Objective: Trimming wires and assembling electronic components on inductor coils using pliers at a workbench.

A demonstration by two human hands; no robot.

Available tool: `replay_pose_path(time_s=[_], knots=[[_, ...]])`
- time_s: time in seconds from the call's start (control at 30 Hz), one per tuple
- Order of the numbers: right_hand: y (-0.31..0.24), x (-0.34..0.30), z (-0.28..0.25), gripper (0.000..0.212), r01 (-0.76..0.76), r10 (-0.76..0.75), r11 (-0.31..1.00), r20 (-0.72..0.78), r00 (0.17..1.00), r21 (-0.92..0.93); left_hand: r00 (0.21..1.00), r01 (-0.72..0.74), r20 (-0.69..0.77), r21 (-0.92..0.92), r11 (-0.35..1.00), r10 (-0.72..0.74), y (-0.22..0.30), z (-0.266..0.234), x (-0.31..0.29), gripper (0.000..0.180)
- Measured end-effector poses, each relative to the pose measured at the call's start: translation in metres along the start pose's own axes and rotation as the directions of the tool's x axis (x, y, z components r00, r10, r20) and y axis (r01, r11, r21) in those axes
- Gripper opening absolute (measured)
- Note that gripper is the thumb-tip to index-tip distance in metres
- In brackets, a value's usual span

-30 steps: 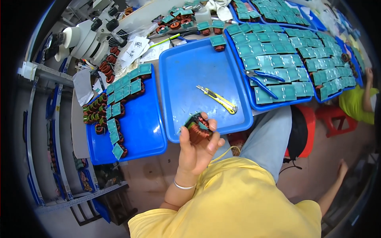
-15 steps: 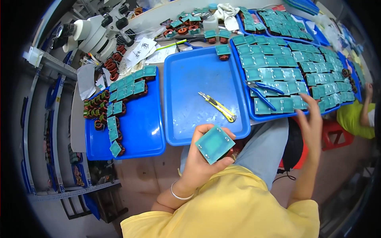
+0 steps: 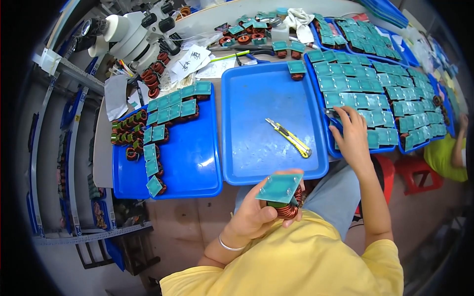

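My left hand (image 3: 252, 209) holds a wire-wound coil (image 3: 289, 211) in front of my body, fingers and thumb wrapped round it. A square green circuit board (image 3: 280, 188) sits on top of this coil and is tilted. My right hand (image 3: 353, 134) is over the tray of board-topped coils on the right, its fingers curled round blue-handled cutting pliers (image 3: 331, 114). Most of the pliers is hidden under that hand. In the middle blue tray (image 3: 256, 167) lies a yellow utility knife (image 3: 291, 139), with one board-topped coil (image 3: 297, 70) at the far right corner.
The left blue tray (image 3: 202, 163) bears several coils, some with boards. The right blue tray (image 3: 320, 106) is packed with rows of green boards. Behind stand a microscope (image 3: 131, 37), papers (image 3: 192, 60), loose coils and a white cloth (image 3: 298, 22). Another person's arm (image 3: 462, 140) shows at the far right.
My right hand has come down and left onto the cutting pliers. My left hand has tipped the coil, so its copper winding now shows below the board. The whole view has shifted slightly.
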State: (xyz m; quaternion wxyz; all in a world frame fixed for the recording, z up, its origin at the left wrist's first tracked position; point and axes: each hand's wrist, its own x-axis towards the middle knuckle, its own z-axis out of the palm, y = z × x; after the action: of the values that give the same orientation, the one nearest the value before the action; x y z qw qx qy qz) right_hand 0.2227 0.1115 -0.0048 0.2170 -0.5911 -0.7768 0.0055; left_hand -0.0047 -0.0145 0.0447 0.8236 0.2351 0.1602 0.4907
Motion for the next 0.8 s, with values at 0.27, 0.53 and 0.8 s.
replay_pose_path(time_s=[0.27,0.53,0.8], knots=[[-0.003,-0.009,0.012,0.042,-0.074,0.058,0.990,-0.134,0.989,-0.120,0.994,-0.105,0.028,-0.029,0.994,0.106,-0.006,0.003,-0.002,0.065],[-0.021,-0.017,-0.030,0.035,0.083,-0.014,0.936,-0.200,0.980,0.341,0.981,-0.077,-0.147,0.317,0.945,0.129,-0.001,0.018,-0.009,0.073],[-0.055,-0.049,-0.112,0.035,0.240,-0.376,0.738,0.089,0.923,0.631,0.952,-0.223,-0.131,0.323,0.920,0.276,-0.009,0.021,0.002,0.088]])
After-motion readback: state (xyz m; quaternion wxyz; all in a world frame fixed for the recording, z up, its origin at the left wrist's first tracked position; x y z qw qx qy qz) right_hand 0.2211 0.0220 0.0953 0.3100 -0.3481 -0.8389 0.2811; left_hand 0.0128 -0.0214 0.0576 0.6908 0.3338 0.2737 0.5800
